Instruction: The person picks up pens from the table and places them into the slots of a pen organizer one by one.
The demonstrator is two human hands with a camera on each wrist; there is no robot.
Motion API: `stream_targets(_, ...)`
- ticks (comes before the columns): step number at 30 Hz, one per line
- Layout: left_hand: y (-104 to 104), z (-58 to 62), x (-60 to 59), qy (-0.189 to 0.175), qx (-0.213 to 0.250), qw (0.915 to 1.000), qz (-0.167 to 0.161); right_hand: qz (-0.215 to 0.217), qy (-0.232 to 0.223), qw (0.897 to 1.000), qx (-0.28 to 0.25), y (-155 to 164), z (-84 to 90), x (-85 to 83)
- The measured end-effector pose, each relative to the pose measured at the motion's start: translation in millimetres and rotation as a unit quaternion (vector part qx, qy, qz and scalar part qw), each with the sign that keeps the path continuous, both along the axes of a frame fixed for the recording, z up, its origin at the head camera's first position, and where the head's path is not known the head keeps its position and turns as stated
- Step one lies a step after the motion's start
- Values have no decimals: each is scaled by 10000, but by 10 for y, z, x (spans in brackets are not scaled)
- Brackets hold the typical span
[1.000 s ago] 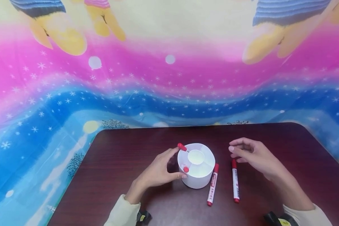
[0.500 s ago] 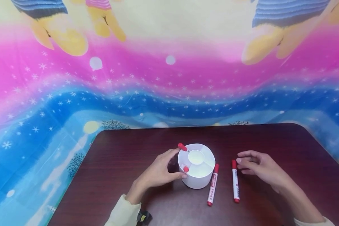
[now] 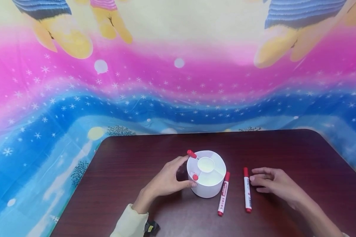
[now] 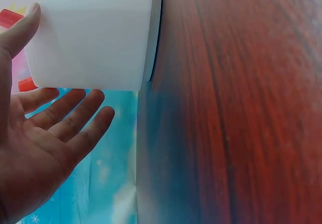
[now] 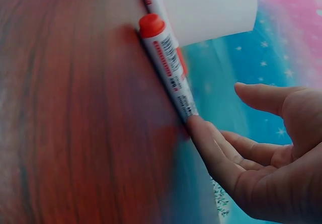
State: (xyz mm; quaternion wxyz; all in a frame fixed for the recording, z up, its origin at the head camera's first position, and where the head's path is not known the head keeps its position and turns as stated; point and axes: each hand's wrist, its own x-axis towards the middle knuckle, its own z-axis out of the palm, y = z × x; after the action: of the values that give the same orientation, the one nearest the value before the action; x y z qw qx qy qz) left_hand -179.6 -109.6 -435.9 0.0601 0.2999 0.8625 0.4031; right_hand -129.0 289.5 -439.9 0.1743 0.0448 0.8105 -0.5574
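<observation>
A white round divided pen holder (image 3: 206, 191) stands upright on the table. Two red-capped markers are in it: one cap (image 3: 191, 153) leans out over the back left rim, the other cap (image 3: 195, 177) shows inside at the left. My left hand (image 3: 169, 176) steadies the holder from the left, thumb at its front and fingertips along its far side; in the left wrist view the palm (image 4: 37, 148) stays clear of the wall. My right hand (image 3: 277, 184) is beside a red and white marker (image 3: 247, 194), relaxed, a fingertip right at the marker's red cap end in the right wrist view.
Another red and white marker (image 3: 223, 197) lies close along the holder's right side. The dark wooden table (image 3: 130, 154) has rounded far corners. A colourful printed cloth (image 3: 178, 85) hangs behind it. A small black object with a yellow label (image 3: 150, 227) is at the left cuff.
My right hand has come down and toward me, from above the right marker's top to its right side. My left hand, the holder and the markers have kept their places.
</observation>
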Motion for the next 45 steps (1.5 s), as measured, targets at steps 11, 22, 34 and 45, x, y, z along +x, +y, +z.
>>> stream_targets(11,9,-7,4,7,-49,10000,12,-14,-150,9990,432,-42,-118,-137)
stream_targets(22,11,-14,3,-14,-26,10000,19,39,238,9918,1251,-240,-100,-171)
stream_targets(34,9,-6,-14,-5,0,10000,-11,506,392,9978,-157,-171,167,-200)
stream_targets(45,4,-28,5,8,-11,10000,37,650,1147,9903,-428,-341,581,-266)
